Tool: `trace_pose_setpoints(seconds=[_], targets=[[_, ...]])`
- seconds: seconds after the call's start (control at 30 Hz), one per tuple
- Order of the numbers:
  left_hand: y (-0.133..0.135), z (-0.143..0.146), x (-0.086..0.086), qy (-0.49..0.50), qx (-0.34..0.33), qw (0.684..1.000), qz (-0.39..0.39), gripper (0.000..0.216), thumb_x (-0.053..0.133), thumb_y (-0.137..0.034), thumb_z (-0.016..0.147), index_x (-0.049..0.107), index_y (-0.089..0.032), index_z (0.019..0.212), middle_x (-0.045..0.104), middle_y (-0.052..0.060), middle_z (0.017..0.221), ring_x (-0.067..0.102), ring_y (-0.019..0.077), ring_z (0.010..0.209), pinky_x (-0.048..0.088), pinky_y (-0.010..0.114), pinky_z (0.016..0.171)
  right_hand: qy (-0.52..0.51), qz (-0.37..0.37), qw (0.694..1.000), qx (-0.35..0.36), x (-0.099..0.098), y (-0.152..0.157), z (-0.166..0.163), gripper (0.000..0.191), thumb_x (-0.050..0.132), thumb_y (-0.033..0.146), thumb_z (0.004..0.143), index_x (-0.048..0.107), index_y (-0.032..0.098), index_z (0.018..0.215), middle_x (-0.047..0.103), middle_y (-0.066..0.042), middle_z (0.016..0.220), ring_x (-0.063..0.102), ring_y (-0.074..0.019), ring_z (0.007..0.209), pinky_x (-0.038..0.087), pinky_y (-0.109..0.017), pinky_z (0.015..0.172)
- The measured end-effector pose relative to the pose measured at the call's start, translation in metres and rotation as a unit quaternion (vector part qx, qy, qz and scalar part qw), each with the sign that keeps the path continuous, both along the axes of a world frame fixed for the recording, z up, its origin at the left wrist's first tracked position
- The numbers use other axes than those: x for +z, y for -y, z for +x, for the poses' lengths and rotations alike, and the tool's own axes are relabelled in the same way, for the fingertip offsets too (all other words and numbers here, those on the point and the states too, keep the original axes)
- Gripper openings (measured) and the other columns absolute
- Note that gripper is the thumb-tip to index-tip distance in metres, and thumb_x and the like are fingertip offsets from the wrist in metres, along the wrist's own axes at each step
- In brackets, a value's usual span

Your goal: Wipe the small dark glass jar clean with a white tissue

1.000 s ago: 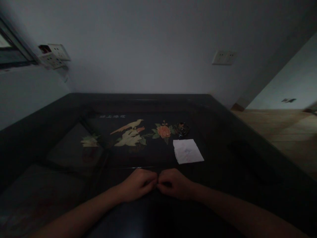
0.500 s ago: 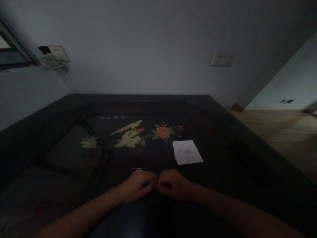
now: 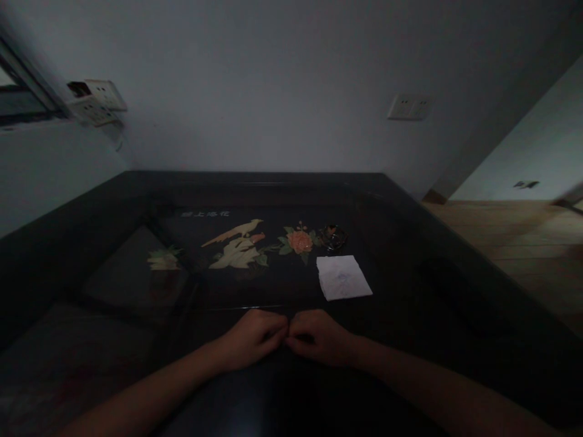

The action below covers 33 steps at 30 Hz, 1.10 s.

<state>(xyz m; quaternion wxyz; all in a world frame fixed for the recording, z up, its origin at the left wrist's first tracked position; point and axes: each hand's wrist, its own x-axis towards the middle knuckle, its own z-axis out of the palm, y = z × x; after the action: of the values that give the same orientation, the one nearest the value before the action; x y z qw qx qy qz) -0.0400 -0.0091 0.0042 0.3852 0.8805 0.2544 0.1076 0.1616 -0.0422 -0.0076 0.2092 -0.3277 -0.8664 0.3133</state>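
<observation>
My left hand [image 3: 256, 338] and my right hand [image 3: 322, 338] rest together on the dark tabletop [image 3: 268, 291] near its front. Both are curled into loose fists, with the knuckles and fingertips meeting in the middle. Nothing shows in either one, though the dim light hides the palms. A folded white paper [image 3: 344, 278] with a faint mark lies just beyond my right hand. Behind that paper sits a small dark glass dish [image 3: 333, 237], perhaps an ashtray.
Inlaid in the tabletop are a pale bird [image 3: 239, 232] and a pink flower [image 3: 299, 242]. A long dark object [image 3: 455, 294] lies at the right. The table meets a wall with a socket [image 3: 410, 107]; more sockets [image 3: 98, 100] are at left. Wooden floor [image 3: 510, 230] shows at right.
The view has shifted very slightly. Both hands, the paper and the dish keep their places.
</observation>
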Motion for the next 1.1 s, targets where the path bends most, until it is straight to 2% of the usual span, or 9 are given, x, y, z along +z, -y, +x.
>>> trace_pose_setpoints(seconds=[0.47, 0.7, 0.87, 1.1], targets=[[0.0019, -0.0007, 0.0056, -0.003, 0.017, 1.0, -0.013, 0.018, 0.042, -0.019, 0.087, 0.048, -0.018, 0.07, 0.051, -0.003, 0.064, 0.049, 0.0095, 0.06, 0.033, 0.02, 0.057, -0.002, -0.029, 1.0, -0.007, 0.0025, -0.0004, 0.0004, 0.028, 0.047, 0.03, 0.094, 0.066, 0.016, 0.078, 0.068, -0.005, 0.077, 0.06, -0.0137, 0.07, 0.041, -0.023, 0.065], [0.0024, -0.0021, 0.0013, -0.01, 0.017, 1.0, -0.005, 0.018, 0.043, -0.022, 0.09, 0.057, -0.017, 0.079, 0.06, -0.001, 0.071, 0.055, 0.0108, 0.065, 0.036, 0.02, 0.06, -0.046, -0.075, 0.995, -0.036, 0.0051, -0.0004, -0.0005, 0.046, 0.04, 0.044, 0.097, 0.065, 0.015, 0.072, 0.066, -0.003, 0.07, 0.059, -0.0128, 0.066, 0.041, -0.023, 0.064], [0.0029, -0.0027, -0.0002, -0.018, 0.017, 1.0, 0.003, 0.022, 0.042, -0.025, 0.092, 0.059, -0.017, 0.08, 0.06, 0.0, 0.071, 0.055, 0.0111, 0.065, 0.036, 0.02, 0.06, -0.055, -0.092, 0.994, -0.037, 0.0056, -0.0006, -0.0003, 0.049, 0.039, 0.048, 0.096, 0.066, 0.015, 0.072, 0.066, -0.003, 0.069, 0.058, -0.012, 0.064, 0.041, -0.022, 0.063], [0.002, -0.0026, -0.0004, -0.019, 0.011, 1.0, 0.004, 0.024, 0.041, -0.027, 0.093, 0.059, -0.017, 0.08, 0.061, 0.001, 0.071, 0.055, 0.0111, 0.065, 0.037, 0.021, 0.061, -0.064, -0.08, 0.994, -0.029, 0.0069, -0.0003, -0.0004, 0.051, 0.038, 0.049, 0.096, 0.066, 0.015, 0.071, 0.067, -0.003, 0.07, 0.06, -0.013, 0.066, 0.042, -0.023, 0.065]])
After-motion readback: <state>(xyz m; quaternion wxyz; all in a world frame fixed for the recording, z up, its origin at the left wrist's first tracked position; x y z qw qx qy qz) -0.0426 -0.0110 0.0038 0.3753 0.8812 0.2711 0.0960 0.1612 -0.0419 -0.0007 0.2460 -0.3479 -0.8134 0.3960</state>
